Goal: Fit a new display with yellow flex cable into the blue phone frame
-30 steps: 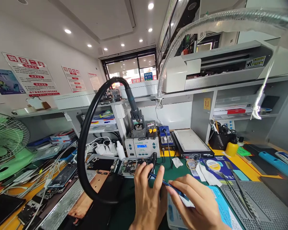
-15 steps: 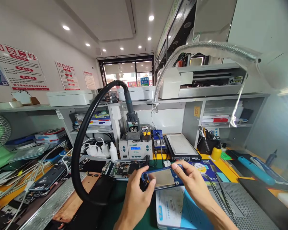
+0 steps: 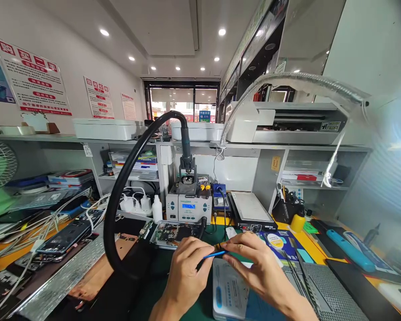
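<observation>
Both hands hold a blue-edged phone frame (image 3: 215, 254) up in front of the bench. It is turned nearly edge-on, so only its thin blue side and a dark strip show. My left hand (image 3: 190, 263) pinches its left end between thumb and fingers. On the right end, my right hand (image 3: 254, 261) closes in the same way, its fingers covering much of the part. Beneath the hands, a white and blue box (image 3: 229, 292) lies on the green mat (image 3: 203, 294).
A hot-air station (image 3: 189, 207) with a thick black hose (image 3: 108, 223) stands behind the hands. An opened device with a circuit board (image 3: 173, 232) lies left of them. Tweezers (image 3: 299, 276) rest at right, near a yellow bottle (image 3: 297, 221). Phone parts and cables crowd the left.
The phone frame has tilted from showing its broad face to nearly edge-on. My right hand has moved left, and the hands are closer together. The camera view has shifted slightly.
</observation>
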{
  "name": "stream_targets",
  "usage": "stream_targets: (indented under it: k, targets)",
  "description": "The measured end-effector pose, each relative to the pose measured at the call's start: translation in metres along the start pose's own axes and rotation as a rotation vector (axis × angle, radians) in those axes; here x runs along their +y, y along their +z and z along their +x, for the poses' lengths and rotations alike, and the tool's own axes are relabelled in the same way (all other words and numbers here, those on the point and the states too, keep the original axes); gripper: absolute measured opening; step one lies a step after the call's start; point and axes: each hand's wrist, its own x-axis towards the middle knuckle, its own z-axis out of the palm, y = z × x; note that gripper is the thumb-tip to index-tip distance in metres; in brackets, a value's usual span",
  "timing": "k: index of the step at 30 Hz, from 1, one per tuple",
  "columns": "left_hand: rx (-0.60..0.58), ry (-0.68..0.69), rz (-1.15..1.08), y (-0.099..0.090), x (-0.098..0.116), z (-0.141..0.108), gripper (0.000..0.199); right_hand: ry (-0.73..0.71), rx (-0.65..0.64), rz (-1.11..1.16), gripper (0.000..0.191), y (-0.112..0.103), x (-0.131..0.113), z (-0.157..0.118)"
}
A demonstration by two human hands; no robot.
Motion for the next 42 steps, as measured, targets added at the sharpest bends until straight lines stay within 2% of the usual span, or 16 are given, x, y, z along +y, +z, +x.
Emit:
stream_targets:
  k: [7, 14, 17, 19, 21, 23, 26, 29, 32, 34, 37, 39, 40, 42]
  targets:
    - [0.048, -0.025, 0.011, 0.001, 0.0, 0.002, 0.019, -0.196, 0.013, -0.106, 0.017, 0.003, 0.004, 0.012]
    - [0.029, -0.018, 0.043, 0.004, 0.007, 0.007, 0.023, -0.188, -0.032, -0.069, 0.017, -0.018, 0.01, 0.027]
    - [0.081, 0.008, 0.115, 0.005, 0.013, 0.02, 0.025, -0.081, 0.1, 0.014, 0.023, -0.027, 0.013, 0.028]
    - [0.146, 0.05, 0.175, 0.005, 0.017, 0.033, 0.027, 0.05, 0.262, 0.097, 0.02, -0.03, 0.011, 0.027]
    - [0.222, 0.119, 0.242, 0.004, 0.021, 0.048, 0.03, 0.221, 0.378, 0.217, 0.031, -0.03, 0.006, 0.029]
    - [0.284, 0.224, 0.319, 0.004, 0.026, 0.062, 0.034, 0.39, 0.36, 0.397, 0.044, -0.029, -0.001, 0.037]
    - [0.33, 0.402, 0.437, 0.006, 0.034, 0.081, 0.04, 0.563, 0.219, 0.705, 0.054, -0.03, -0.008, 0.056]
    - [0.353, 0.514, 0.522, 0.008, 0.04, 0.093, 0.042, 0.641, 0.197, 0.885, 0.043, -0.035, -0.01, 0.076]
    - [0.341, 0.542, 0.548, 0.007, 0.045, 0.1, 0.042, 0.626, 0.153, 0.967, 0.03, -0.046, -0.004, 0.089]
    - [0.249, 0.499, 0.505, 0.004, 0.05, 0.104, 0.04, 0.59, 0.101, 0.99, 0.028, -0.056, 0.003, 0.094]
    - [0.026, 0.318, 0.323, 0.0, 0.056, 0.112, 0.045, 0.539, 0.012, 0.988, 0.026, -0.071, 0.014, 0.097]
    - [-0.02, 0.057, 0.148, -0.003, 0.058, 0.123, 0.044, 0.516, -0.069, 0.981, 0.027, -0.08, 0.02, 0.097]
    - [0.026, -0.114, 0.066, -0.004, 0.058, 0.131, 0.043, 0.503, -0.106, 0.981, 0.027, -0.084, 0.022, 0.097]
    - [-0.086, -0.459, -0.134, -0.005, 0.059, 0.147, 0.047, 0.476, -0.158, 0.99, 0.027, -0.091, 0.025, 0.096]
